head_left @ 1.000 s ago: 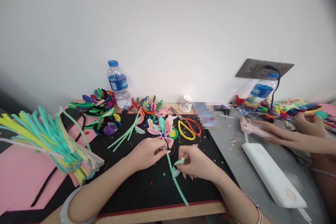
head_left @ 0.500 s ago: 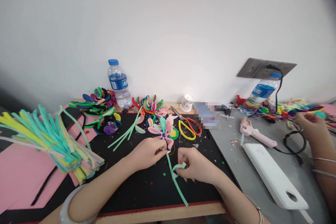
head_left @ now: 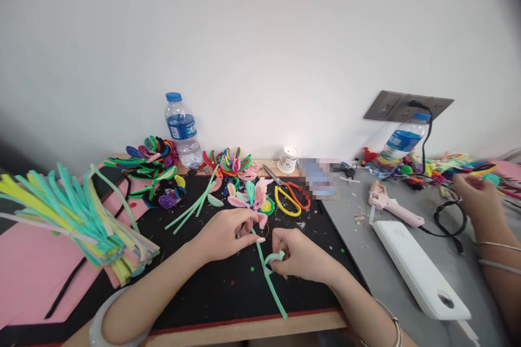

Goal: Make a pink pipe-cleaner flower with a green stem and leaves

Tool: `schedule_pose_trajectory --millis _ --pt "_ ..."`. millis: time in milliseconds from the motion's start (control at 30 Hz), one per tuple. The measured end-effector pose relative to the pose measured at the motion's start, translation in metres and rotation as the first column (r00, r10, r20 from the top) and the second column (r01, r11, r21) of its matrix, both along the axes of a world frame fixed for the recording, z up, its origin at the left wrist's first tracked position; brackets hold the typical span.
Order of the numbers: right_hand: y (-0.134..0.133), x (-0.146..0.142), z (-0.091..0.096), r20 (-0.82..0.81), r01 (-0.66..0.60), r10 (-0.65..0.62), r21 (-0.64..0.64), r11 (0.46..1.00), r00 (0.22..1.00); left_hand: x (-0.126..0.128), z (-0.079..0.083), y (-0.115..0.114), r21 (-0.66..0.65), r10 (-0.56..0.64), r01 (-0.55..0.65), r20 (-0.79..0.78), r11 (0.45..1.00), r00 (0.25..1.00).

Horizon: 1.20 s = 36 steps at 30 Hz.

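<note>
Between my hands, over the black mat (head_left: 211,293), is a mint-green pipe cleaner (head_left: 275,294) that slants down toward the front edge. My left hand (head_left: 230,234) pinches its upper end, just below a pipe-cleaner flower (head_left: 249,198) with pink and mint petals. My right hand (head_left: 303,256) is closed on a curled mint piece that branches off the stem partway down; its fingertips are partly hidden. Scissors (head_left: 288,198) with yellow and orange handles lie behind my right hand.
A bundle of pipe cleaners (head_left: 87,222) lies at left on pink sheets (head_left: 32,271). A bottle (head_left: 181,129) and paper cup (head_left: 288,159) stand by the wall. At right are a glue gun (head_left: 393,207), a white device (head_left: 421,271) and another person's hand (head_left: 480,198).
My left fingers have lifted and spread slightly at the stem's top. My right hand keeps its grip. The whole view has shifted slightly.
</note>
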State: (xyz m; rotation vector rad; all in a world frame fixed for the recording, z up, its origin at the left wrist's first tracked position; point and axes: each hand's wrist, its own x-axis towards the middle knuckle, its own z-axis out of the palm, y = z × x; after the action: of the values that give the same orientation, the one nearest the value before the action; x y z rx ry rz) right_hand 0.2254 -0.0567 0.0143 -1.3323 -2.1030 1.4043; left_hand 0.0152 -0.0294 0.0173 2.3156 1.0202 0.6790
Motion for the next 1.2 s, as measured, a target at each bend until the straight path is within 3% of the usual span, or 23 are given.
schedule_pose_trajectory --millis 100,167,200,267,400,567,800,1000,1200 --pt "0.0 0.0 -0.001 0.005 0.0 0.001 -0.01 1.0 1.0 -0.011 0.009 0.004 0.132 0.158 -0.165 0.064 0.977 0.985" --pt "0.001 0.001 -0.001 0.02 0.005 -0.005 -0.002 1.0 1.0 -0.023 0.015 0.01 0.198 0.379 -0.391 0.099 0.899 0.92" --pt "0.001 0.001 -0.001 0.027 0.006 -0.006 0.001 1.0 1.0 -0.029 0.017 0.014 0.201 0.467 -0.471 0.067 0.859 0.881" --pt "0.001 0.001 0.0 0.034 0.007 -0.007 0.003 1.0 0.999 -0.04 0.019 0.022 0.168 0.545 -0.529 -0.072 0.832 0.835" --pt "0.001 0.0 0.002 0.035 0.007 -0.006 -0.013 1.0 0.999 -0.05 0.008 0.032 0.044 0.531 -0.542 -0.285 0.839 0.798" --pt "0.001 0.0 0.003 0.033 0.009 -0.009 -0.007 1.0 0.999 -0.047 -0.009 0.037 0.031 0.556 -0.571 -0.282 0.82 0.782" --pt "0.002 0.002 0.001 -0.011 0.009 -0.01 -0.055 0.998 1.0 -0.044 -0.001 0.032 0.079 0.611 -0.606 -0.075 0.791 0.788" --pt "0.001 0.002 -0.002 -0.002 0.032 -0.032 -0.063 0.997 0.999 -0.033 0.001 0.026 -0.196 0.535 -0.508 0.125 0.839 0.836" --pt "0.001 0.001 0.001 -0.005 0.034 -0.035 -0.096 0.995 0.999 -0.034 0.0 0.03 -0.424 0.619 -0.484 0.281 0.766 0.733"
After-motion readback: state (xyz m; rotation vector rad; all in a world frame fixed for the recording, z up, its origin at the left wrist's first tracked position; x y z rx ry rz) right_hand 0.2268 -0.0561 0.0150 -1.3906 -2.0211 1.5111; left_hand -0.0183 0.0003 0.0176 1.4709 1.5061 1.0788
